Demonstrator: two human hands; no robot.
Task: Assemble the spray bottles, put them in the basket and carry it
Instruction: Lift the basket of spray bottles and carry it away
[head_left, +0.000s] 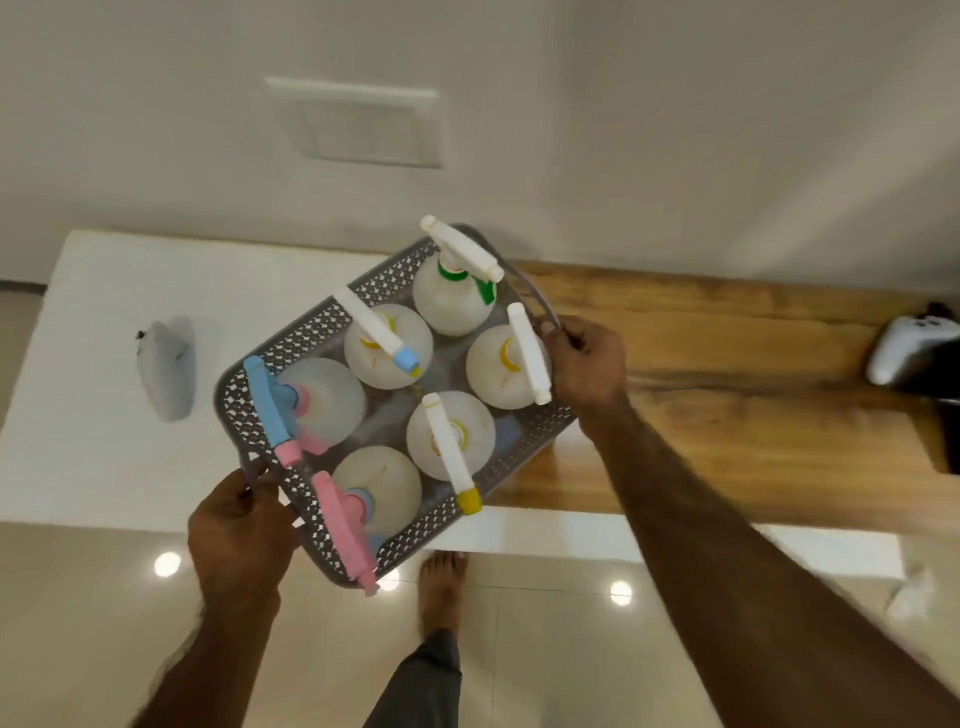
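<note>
- A small grey object (169, 369) lies alone on the white tabletop (93, 322), well apart from the basket.
- The left hand (240, 525) grips the grey basket (311, 327) at its near-left rim.
- Six spray bottles (451, 439) stand inside; one corner overhangs the tabletop's near edge above the floor (545, 649).
- The right hand (587, 364) clasps the far-right handle.

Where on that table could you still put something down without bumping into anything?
Bare patches: the white top between the grey object and the near edge, and the wooden stretch between the right hand and the white controller. The basket itself is crowded: six spray bottles fill it, with the left hand gripping its near rim.
</note>
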